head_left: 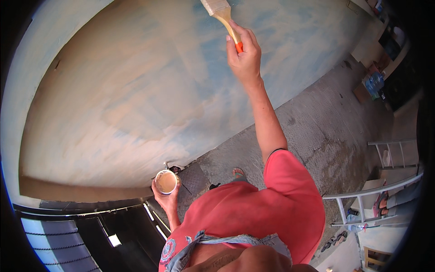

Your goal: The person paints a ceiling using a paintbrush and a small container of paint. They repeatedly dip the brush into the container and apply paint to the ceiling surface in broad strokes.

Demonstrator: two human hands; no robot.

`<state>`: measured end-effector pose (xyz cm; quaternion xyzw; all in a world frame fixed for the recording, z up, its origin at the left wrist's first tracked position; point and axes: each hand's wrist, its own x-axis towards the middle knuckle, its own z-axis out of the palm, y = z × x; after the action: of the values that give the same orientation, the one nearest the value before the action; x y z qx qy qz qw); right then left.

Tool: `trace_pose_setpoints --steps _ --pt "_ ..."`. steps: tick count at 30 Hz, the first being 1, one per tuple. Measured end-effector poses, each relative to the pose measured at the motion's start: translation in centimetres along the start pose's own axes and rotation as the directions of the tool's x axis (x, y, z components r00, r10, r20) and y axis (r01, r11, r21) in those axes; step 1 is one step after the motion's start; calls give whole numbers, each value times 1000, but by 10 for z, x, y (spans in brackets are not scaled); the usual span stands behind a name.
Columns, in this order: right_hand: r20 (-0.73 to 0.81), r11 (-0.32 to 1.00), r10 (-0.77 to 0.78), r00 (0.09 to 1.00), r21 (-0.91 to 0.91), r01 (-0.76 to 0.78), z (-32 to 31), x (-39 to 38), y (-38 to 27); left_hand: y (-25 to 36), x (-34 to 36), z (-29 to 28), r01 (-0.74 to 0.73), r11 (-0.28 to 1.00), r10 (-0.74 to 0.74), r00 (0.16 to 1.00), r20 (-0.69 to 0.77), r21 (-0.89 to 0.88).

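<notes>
My right hand (pixel 247 56) is raised at the upper middle, its fingers closed round the handle of a paintbrush (pixel 223 17). The handle is pale wood with an orange end, and the wide bristles point up and to the left against the wall. Lower down, my left hand (pixel 168 199) is wrapped round a cup of paint (pixel 166 182). Peach-beige paint shows inside its pale rim. In front of me spreads a wall (pixel 136 99) with blended patches of beige, peach and pale blue. The bristles' tip is cut off by the frame's upper edge.
A metal ladder (pixel 361 206) lies in view at the lower right, with another person's legs (pixel 401 200) beside it. Rough grey floor (pixel 317 131) runs along the wall's foot. A tap (pixel 166 165) juts out near the cup. Large plastic bottles (pixel 374 84) stand at the far right.
</notes>
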<state>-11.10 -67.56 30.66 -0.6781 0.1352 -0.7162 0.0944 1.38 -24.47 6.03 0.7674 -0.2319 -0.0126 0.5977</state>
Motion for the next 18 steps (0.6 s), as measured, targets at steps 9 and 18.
trace_pose_setpoints --steps 9,18 --pt "-50 985 -143 988 -102 137 26 31 12 2 -3 3 17 999 -14 997 -69 42" --pt "-21 976 -157 987 -153 152 34 40 10 4 -4 5 21 999 -19 997 -74 28"
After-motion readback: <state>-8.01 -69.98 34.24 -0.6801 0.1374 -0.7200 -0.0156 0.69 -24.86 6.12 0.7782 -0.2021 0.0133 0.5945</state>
